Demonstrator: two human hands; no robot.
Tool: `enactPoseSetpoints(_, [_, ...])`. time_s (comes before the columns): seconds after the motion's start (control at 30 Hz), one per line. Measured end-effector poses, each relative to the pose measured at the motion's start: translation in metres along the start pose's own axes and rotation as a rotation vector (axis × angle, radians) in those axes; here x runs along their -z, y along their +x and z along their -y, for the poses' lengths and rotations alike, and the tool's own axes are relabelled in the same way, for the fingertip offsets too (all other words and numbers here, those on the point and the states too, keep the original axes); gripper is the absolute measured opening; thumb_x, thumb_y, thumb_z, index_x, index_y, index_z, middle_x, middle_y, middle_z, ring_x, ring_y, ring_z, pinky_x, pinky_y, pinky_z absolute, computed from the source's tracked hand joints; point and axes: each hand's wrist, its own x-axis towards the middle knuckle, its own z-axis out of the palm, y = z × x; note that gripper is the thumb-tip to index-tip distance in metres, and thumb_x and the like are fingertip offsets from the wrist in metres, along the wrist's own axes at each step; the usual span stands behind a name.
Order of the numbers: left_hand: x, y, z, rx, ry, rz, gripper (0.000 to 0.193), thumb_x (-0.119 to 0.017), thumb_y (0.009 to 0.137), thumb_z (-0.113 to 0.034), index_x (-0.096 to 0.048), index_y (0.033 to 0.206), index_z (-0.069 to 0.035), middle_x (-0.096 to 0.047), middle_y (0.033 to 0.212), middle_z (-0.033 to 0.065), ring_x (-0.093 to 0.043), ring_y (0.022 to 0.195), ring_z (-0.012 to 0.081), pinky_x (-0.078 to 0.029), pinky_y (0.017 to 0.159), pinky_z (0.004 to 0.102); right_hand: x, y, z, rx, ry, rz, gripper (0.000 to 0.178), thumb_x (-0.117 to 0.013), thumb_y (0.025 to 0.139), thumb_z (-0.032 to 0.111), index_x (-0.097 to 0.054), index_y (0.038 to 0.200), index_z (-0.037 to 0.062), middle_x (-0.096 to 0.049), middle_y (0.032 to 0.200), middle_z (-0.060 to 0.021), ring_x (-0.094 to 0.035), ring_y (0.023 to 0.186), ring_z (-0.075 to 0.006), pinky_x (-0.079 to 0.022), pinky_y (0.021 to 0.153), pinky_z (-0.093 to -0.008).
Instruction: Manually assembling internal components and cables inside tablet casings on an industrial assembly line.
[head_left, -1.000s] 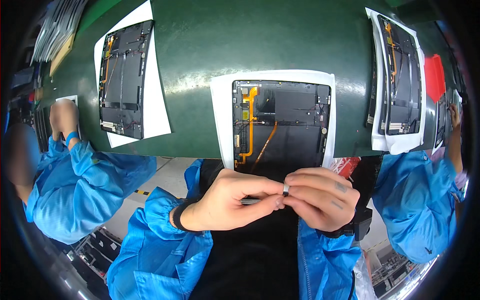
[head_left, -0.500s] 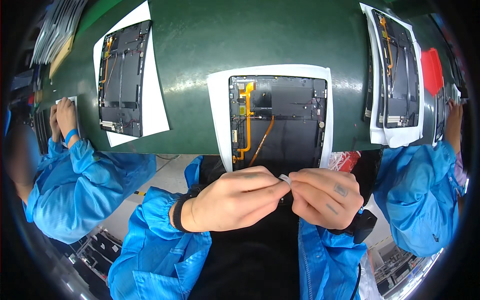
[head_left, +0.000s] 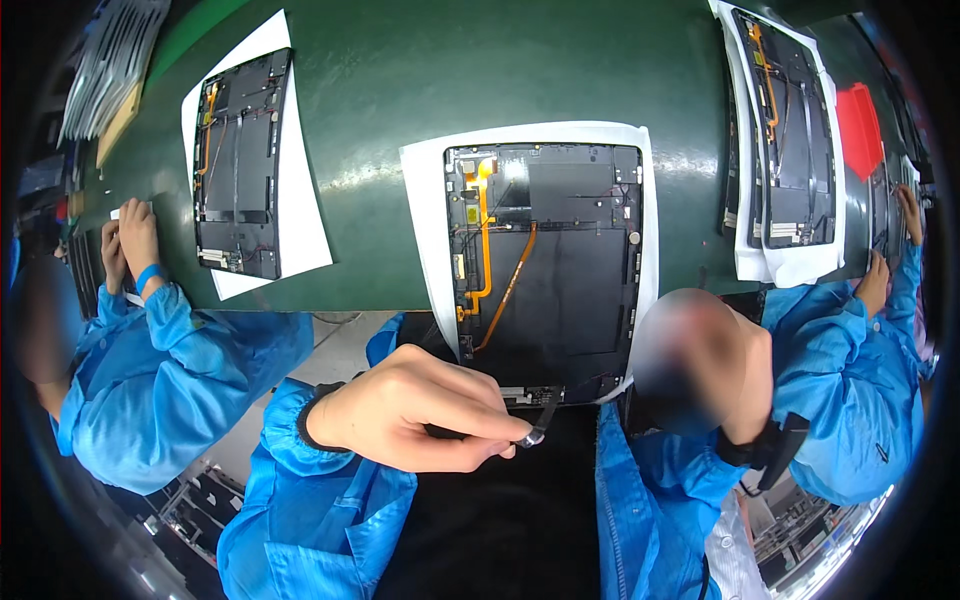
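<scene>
My left hand (head_left: 420, 410) is in a pinch over the near edge of an opened tablet housing (head_left: 580, 280). Between thumb and forefinger it holds a thin dark strip (head_left: 547, 412), shiny where the fingertips grip it. The strip's far end overlaps the housing's near edge. The housing lies on a white sheet (head_left: 425, 200) and shows orange flat cables (head_left: 487, 240) along its left side. To the right of the housing, apart from it, is my right hand (head_left: 735, 370). Its fingers are smeared by blur, so what they hold, if anything, does not show.
Another opened housing (head_left: 240, 160) lies on white paper on the green table (head_left: 370, 80) at left. Several housings are stacked with white sheets (head_left: 800, 130) at right, beside a red object (head_left: 860, 130). Co-workers in blue sleeves (head_left: 160, 340) work on both sides.
My hands, together at a pale piece before, have come apart. The right went to the right; the left shifted slightly left and down with the strip, uncovering the housing's near edge.
</scene>
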Motion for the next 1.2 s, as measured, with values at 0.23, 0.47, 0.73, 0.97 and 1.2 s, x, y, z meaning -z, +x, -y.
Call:
enactPoseSetpoints(0.23, [0.001,0.007,-0.015,0.077,-0.001,-0.014,0.025,-0.078,0.087,0.011,-0.076,0.112,0.012,-0.079,0.094,0.0206,-0.079,0.083,0.0295,-0.062,0.071,0.0344,0.028,-0.029,-0.020,-0.035,-0.140,-0.197,0.020,-0.073,0.086,-0.005,-0.076,0.106,-0.0034,-0.078,0.099,-0.0180,-0.078,0.090,-0.0272,-0.060,0.078,-0.0366])
enactPoseSetpoints(0.47, [-0.004,0.028,-0.026,0.140,0.042,-0.077,0.010,-0.078,0.089,0.007,-0.076,0.099,0.008,-0.079,0.089,0.0184,-0.079,0.081,0.0257,-0.060,0.069,0.0309,-0.027,0.016,0.084,0.843,0.357,-0.077,0.042,-0.085,0.069,-0.002,-0.078,0.111,0.0020,-0.077,0.101,-0.0121,-0.074,0.071,-0.0209,-0.060,0.055,-0.0300])
enactPoseSetpoints(0.73, [-0.002,0.014,0.015,0.007,1.230,-0.408,0.045,-0.091,0.075,-0.014,-0.076,0.117,-0.006,-0.067,0.135,0.0148,-0.063,0.127,0.0386,-0.055,0.102,0.0469,-0.022,0.036,0.086,0.779,0.224,-0.046,0.031,-0.083,0.066,-0.001,-0.078,0.096,0.0054,-0.075,0.097,-0.0073,-0.073,0.075,-0.0230,-0.060,0.063,-0.0330])
enactPoseSetpoints(0.97, [0.000,0.011,0.031,0.055,1.240,-0.376,0.054,-0.092,0.072,-0.023,-0.075,0.122,-0.011,-0.062,0.144,0.0145,-0.055,0.139,0.0412,-0.051,0.112,0.0510,-0.033,0.086,0.068,0.691,0.116,-0.177,0.019,-0.084,0.071,0.000,-0.079,0.088,0.0064,-0.075,0.118,-0.0101,-0.068,0.092,-0.0272,-0.056,0.079,-0.0372])
enactPoseSetpoints(1.2, [-0.004,0.011,0.028,0.067,1.356,-0.358,0.051,-0.089,0.075,-0.023,-0.075,0.122,-0.012,-0.062,0.144,0.0139,-0.056,0.138,0.0392,-0.052,0.110,0.0529,-0.044,0.129,0.051,0.823,0.044,-0.103,0.014,-0.086,0.074,0.011,-0.078,0.086,0.0101,-0.066,0.141,-0.0111,-0.048,0.149,-0.0389,-0.034,0.120,-0.0510])
